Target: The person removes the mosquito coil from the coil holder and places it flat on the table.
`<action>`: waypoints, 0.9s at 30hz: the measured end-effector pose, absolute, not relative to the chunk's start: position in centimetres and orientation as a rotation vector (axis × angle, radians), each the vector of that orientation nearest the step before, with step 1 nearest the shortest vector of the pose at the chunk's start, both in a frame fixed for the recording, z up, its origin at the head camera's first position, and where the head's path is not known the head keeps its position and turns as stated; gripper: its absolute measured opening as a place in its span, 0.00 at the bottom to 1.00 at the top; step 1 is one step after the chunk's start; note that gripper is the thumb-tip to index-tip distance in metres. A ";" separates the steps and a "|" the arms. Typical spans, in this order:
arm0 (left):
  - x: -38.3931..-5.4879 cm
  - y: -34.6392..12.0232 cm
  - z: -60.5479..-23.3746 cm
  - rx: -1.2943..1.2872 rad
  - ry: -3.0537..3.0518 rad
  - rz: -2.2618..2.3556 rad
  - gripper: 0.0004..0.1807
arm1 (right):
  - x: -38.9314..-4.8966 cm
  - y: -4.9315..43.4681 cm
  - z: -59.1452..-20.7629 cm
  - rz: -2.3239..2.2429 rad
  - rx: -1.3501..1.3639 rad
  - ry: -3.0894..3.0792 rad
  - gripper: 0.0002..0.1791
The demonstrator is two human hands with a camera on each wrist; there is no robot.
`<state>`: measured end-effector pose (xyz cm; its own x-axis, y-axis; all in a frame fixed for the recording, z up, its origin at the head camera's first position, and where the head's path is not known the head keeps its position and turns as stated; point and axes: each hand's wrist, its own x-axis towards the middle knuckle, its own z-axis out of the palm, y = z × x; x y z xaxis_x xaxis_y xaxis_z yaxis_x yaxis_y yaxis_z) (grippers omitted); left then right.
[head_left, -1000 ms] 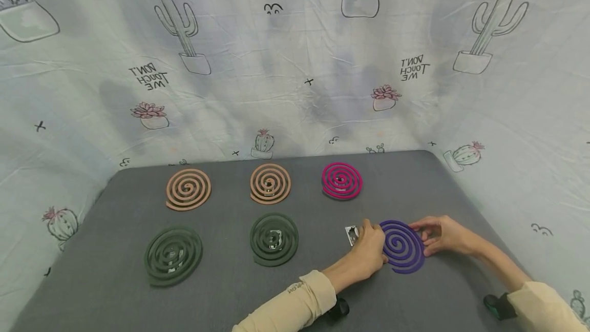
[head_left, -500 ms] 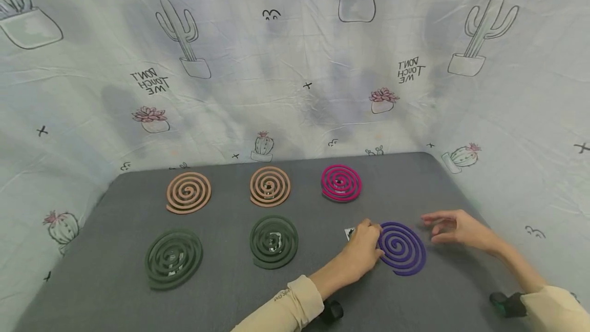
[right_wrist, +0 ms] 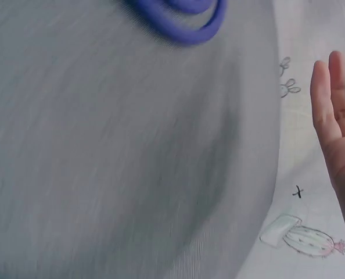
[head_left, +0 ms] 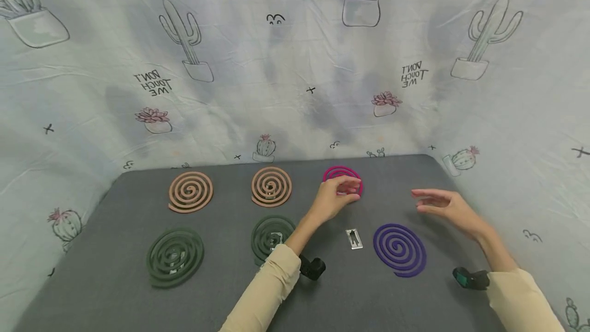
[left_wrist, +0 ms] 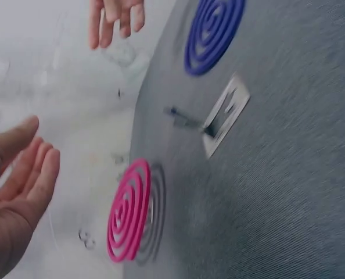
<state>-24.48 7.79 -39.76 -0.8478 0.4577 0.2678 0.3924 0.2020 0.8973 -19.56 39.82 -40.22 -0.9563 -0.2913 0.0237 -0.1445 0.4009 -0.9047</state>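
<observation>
Left hand (head_left: 335, 196) and right hand (head_left: 449, 208) hang empty near the pink coil (head_left: 343, 168) and purple coil (head_left: 399, 250)

In the head view, a cloth backdrop (head_left: 286, 55) with printed cacti fills the top of the frame above a grey table (head_left: 110, 250). Two peach coils (head_left: 190, 192) lie left of centre, above two dark green coils (head_left: 175, 257). The left sleeve (head_left: 265, 291) slants up from the bottom centre, and the left arm covers the edge of the nearer green one. The left hand blocks much of the pink coil, its fingers loosely bent and its thumb well away from them. The right hand is at right of centre, relaxed and spread. Below and left of it lies the purple coil, with a metal stand (head_left: 355, 240) just beside its left edge, below the left hand.

In the left wrist view, blurred, the left hand fills the left edge — thumb and fingers wide apart, the pink coil right of them and not touched. The stand, its prong raised, is right of centre; the purple coil is at the top, with the right hand's fingers at upper left.

In the right wrist view, the right hand shows at the right edge — fingers extended, partly cut off. The purple coil is at the top, well apart from it.
</observation>
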 end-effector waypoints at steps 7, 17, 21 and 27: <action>-28.1 6.3 -40.0 0.953 2.307 1.807 0.19 | -22.6 38.0 -41.0 -1.774 -0.365 2.307 0.25; -31.2 3.7 -40.0 0.806 2.202 1.898 0.21 | -27.2 35.8 -41.7 -1.895 -0.362 1.934 0.30; -32.4 3.6 -41.7 0.688 2.243 1.933 0.21 | -28.8 34.8 -42.1 -1.893 -0.311 1.914 0.32; -32.8 3.7 -42.4 0.517 2.360 1.890 0.22 | -30.6 33.1 -42.4 -1.798 -0.263 2.002 0.34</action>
